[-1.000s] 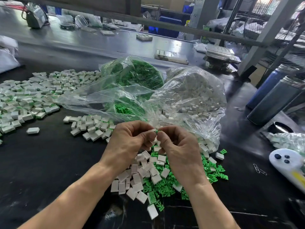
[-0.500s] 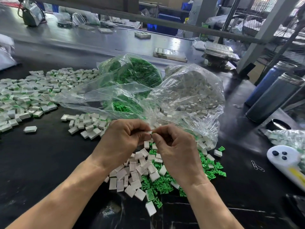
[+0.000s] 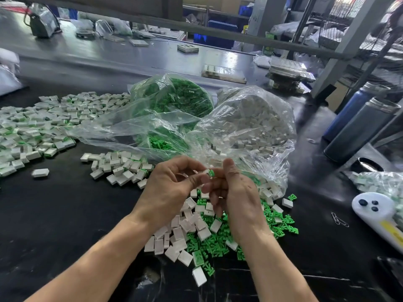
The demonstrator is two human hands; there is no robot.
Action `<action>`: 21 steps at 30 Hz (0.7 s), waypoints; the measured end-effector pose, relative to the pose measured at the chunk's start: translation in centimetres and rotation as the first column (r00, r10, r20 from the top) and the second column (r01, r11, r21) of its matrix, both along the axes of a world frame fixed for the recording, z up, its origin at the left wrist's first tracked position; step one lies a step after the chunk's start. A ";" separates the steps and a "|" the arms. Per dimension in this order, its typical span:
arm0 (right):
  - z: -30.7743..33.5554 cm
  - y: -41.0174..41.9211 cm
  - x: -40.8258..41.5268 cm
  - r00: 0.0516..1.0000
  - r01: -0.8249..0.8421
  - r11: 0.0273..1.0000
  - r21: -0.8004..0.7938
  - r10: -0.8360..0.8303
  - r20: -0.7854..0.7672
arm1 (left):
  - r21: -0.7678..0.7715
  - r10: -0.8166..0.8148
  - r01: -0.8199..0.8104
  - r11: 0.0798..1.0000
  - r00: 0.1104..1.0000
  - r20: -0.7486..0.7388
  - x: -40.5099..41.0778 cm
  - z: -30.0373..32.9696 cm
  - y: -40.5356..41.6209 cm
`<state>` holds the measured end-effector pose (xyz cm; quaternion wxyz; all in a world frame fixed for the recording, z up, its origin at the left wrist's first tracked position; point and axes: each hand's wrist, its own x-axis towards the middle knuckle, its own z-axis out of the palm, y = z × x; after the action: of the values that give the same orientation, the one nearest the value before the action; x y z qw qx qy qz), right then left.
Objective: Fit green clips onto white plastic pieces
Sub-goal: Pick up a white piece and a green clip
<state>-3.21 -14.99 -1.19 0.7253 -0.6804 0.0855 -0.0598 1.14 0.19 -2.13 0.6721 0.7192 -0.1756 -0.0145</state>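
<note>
Ridged green clip (image 3: 211, 172), glossy crinkled bag (image 3: 250, 127)

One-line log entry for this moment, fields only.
step: fitting | left hand: holds white piece | right hand: pinches green clip | loose parts pile: under hands

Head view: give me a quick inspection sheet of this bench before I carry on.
Surface: black bench top, glossy.
Job's things: loose white pieces and green clips heaped under the hands; bag of green clips; bag of white pieces; fitted pieces spread far left.
Clutter: two dark bottles, white device, paper clips.
Hands: left hand and right hand pinch one white piece with a green clip.
Cables: nothing seen.
Surroundings: grey frame posts, cluttered shelves behind.
</note>
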 end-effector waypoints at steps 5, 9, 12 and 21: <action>-0.3 1.1 0.1 0.992 -0.011 1.000 -0.013 0.009 -0.122 | 0.052 -0.039 0.038 0.998 0.999 0.020 -0.4 0.2 -0.7; -0.1 1.6 0.1 0.996 0.047 0.999 -0.005 -0.047 -0.072 | 0.067 -0.062 0.059 0.996 0.997 0.045 -0.8 0.1 -1.2; 0.2 1.9 0.2 0.998 0.066 0.990 0.123 -0.066 -0.006 | 0.071 -0.024 0.019 0.997 0.997 0.077 -1.1 -0.1 -1.8; -0.7 2.3 0.7 0.983 0.152 0.984 0.092 -0.161 0.088 | 0.042 0.024 -0.031 0.999 0.988 0.152 -1.6 -0.3 -2.6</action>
<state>-2.48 -12.72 -1.94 0.7498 -0.6366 0.1064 -0.1455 -0.46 -2.39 -2.39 0.6410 0.7352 -0.2156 0.0456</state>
